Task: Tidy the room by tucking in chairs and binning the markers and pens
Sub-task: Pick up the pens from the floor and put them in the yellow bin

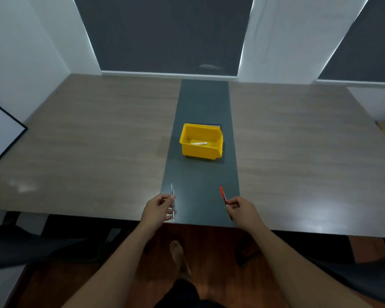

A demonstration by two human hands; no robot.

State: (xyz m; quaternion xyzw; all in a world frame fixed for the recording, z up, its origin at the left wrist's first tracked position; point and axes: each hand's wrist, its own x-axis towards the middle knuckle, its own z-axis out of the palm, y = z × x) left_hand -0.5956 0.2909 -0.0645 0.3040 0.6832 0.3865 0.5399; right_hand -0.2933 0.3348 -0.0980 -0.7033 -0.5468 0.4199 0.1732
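Note:
A yellow bin (188, 150) stands on the dark strip (200, 174) down the middle of the wooden table (87, 141). A white marker (199, 143) lies inside it. At the table's near edge my left hand (157, 208) grips a clear, silvery pen (172, 202) that points away from me. My right hand (242, 208) grips a red pen (222, 194), also pointing toward the bin. Both hands are well short of the bin, one on each side of the strip.
A white board with a black frame (2, 134) leans at the left. Dark chair parts show under the table edge at the left (20, 243) and right (365, 278). My bare foot (178, 252) is on the wooden floor.

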